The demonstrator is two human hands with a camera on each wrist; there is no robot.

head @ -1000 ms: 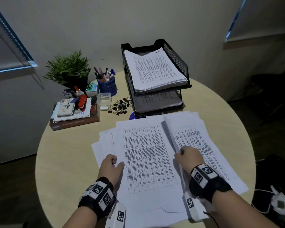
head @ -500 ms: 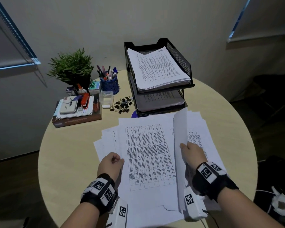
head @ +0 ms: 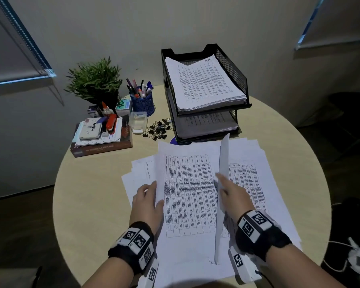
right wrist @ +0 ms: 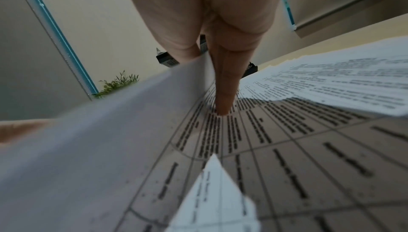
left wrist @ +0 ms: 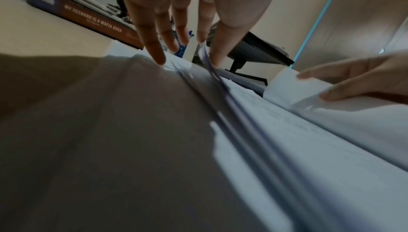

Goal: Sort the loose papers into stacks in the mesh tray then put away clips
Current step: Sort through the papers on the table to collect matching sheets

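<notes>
We are pinching light, floppy loose papers (head: 187, 194) by their edges: right hand (head: 231, 194) one upright sheet (head: 223, 163), left hand (head: 148, 202) the pile.

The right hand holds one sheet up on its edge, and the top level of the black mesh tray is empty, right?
Not quite: the right hand holds one sheet up on its edge, but the top level of the black mesh tray holds a stack of printed papers. The head view shows it.
</notes>
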